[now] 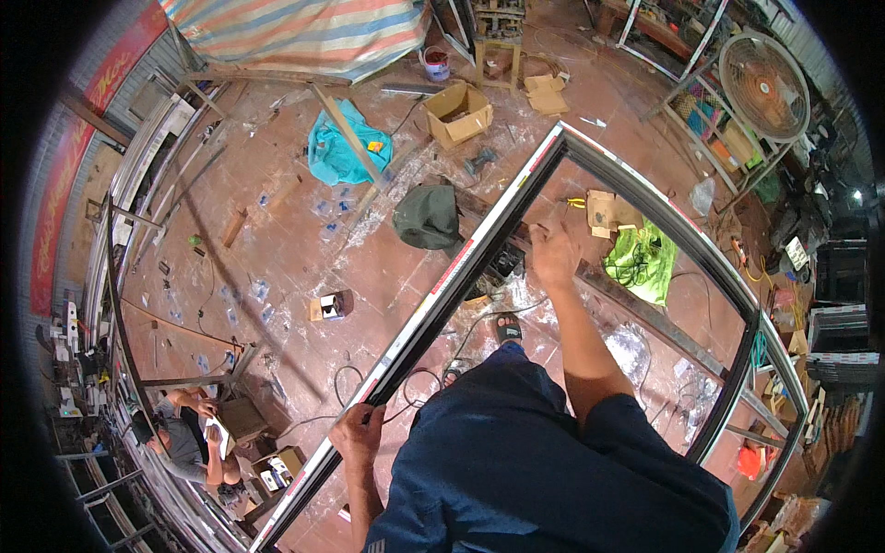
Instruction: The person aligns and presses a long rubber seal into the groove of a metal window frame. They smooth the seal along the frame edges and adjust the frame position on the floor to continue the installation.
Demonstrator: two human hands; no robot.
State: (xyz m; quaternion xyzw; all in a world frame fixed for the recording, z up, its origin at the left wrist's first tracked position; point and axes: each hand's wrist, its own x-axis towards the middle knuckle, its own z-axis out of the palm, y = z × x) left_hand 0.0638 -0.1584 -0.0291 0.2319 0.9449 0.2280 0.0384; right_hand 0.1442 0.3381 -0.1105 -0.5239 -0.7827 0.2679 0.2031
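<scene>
A large rectangular metal frame, black with a white outer edge bearing strips of coloured tape, slants across the view around my body. My left hand is wrapped over its near left bar, thumb on the dark inner side. My right hand is inside the frame opening, a little right of the long bar. Its fingers are partly spread and nothing shows in them. Below that hand lies a dark steel beam. A dark power tool, partly hidden by the frame, is close to the hand.
A person sits at lower left, holding something white. An open cardboard box, a dark green cloth, a turquoise cloth and a lime-green vest lie on the floor. A large fan stands at upper right. Cables loop near my feet.
</scene>
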